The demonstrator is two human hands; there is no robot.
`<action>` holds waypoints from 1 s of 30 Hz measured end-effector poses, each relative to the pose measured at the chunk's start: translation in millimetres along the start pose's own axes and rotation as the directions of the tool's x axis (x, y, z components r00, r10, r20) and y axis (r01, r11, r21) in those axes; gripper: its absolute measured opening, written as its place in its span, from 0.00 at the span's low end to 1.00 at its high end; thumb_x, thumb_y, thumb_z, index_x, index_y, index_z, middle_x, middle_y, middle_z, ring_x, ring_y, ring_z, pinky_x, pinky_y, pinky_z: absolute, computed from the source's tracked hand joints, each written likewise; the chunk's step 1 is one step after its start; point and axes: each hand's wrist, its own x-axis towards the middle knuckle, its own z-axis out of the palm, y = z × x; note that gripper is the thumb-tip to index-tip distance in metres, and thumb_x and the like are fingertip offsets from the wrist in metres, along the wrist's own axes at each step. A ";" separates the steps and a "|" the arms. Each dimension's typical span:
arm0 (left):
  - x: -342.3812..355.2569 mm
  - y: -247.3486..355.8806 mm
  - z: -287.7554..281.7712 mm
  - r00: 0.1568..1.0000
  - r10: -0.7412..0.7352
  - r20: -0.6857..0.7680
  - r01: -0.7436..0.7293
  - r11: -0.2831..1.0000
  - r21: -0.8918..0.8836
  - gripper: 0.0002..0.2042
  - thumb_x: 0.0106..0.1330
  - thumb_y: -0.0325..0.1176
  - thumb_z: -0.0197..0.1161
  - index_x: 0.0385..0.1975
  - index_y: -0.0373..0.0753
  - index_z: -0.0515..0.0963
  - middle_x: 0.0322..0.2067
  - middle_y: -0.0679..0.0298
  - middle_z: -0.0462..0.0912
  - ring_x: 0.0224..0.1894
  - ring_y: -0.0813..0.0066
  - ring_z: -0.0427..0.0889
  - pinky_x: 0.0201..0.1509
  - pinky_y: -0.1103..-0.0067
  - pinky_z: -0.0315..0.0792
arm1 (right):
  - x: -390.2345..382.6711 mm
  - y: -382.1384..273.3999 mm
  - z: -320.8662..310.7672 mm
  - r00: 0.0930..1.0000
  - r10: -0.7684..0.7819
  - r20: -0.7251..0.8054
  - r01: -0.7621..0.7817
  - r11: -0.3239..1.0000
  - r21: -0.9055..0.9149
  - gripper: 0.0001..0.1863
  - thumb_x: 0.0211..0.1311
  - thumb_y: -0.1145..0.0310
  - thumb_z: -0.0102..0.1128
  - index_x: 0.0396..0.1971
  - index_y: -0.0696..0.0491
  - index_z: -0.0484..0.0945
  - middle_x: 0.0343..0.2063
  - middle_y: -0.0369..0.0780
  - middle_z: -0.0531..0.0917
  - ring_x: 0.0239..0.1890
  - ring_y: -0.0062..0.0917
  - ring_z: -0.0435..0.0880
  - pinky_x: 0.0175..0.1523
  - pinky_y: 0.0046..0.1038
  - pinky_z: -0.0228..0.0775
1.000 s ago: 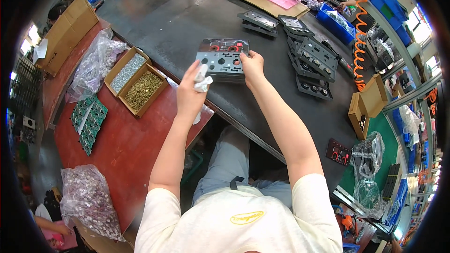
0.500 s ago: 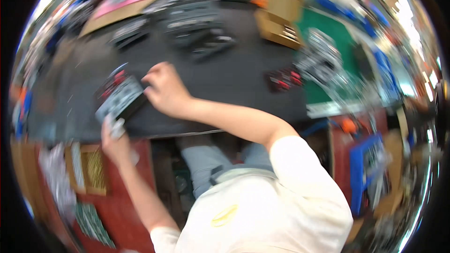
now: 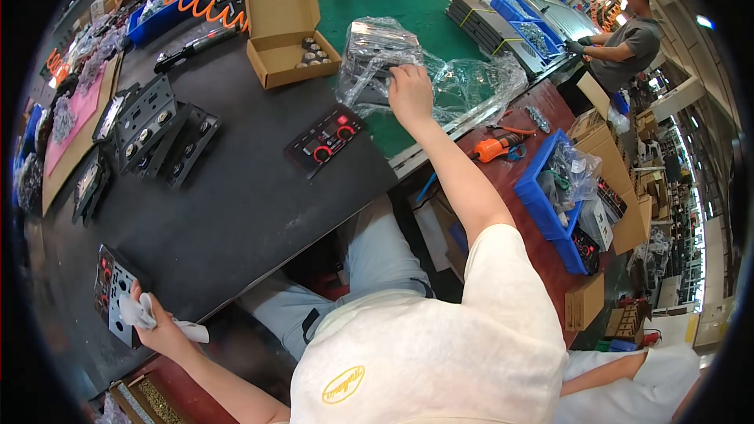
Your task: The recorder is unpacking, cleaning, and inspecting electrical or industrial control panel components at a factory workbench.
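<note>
My left hand is closed around a crumpled white cloth. It rests against a black-and-grey metal panel box, with red markings on one face, at the table's left front. To the right, my right hand reaches to a stack of metal panels in clear plastic wrap. Its fingers bend down at the stack's near edge; what they grip, if anything, is hidden. Between my hands lies a flat black panel with red rings.
Several black metal brackets lie at the left. An open cardboard box with round parts stands behind the flat panel. At the right are an orange tool and a blue crate. A co-worker stands at the far right; another person's sleeve shows lower right.
The view has swung to the right. My right hand has moved from beside the panel box to the wrapped stack. My left hand stays at the panel box with the cloth.
</note>
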 end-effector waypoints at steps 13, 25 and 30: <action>-28.4 62.0 60.4 0.958 -0.005 0.286 0.038 0.993 -0.108 0.09 0.62 0.26 0.57 0.41 0.34 0.78 0.32 0.72 0.79 0.17 0.91 0.60 0.19 0.90 0.54 | 46.3 48.7 14.2 0.832 0.550 0.079 -0.507 0.695 0.510 0.20 0.46 0.60 0.66 0.31 0.60 0.74 0.41 0.49 0.69 0.49 0.40 0.67 0.54 0.32 0.61; -51.2 104.7 275.1 0.533 0.275 0.800 -0.575 0.812 0.105 0.24 0.49 0.36 0.68 0.49 0.43 0.73 0.52 0.57 0.73 0.50 0.55 0.75 0.50 0.69 0.70 | 43.2 96.3 39.7 0.217 0.455 0.864 -0.952 -0.098 0.291 0.40 0.55 0.35 0.50 0.58 0.53 0.64 0.55 0.50 0.69 0.56 0.45 0.68 0.58 0.48 0.59; -48.1 105.3 282.5 0.503 0.195 0.842 -0.556 0.818 0.143 0.32 0.43 0.36 0.72 0.52 0.41 0.69 0.48 0.57 0.71 0.46 0.53 0.76 0.47 0.67 0.71 | 48.1 94.8 62.5 0.327 0.505 0.799 -0.928 0.014 0.372 0.41 0.49 0.49 0.64 0.57 0.60 0.63 0.53 0.50 0.71 0.49 0.39 0.75 0.51 0.42 0.67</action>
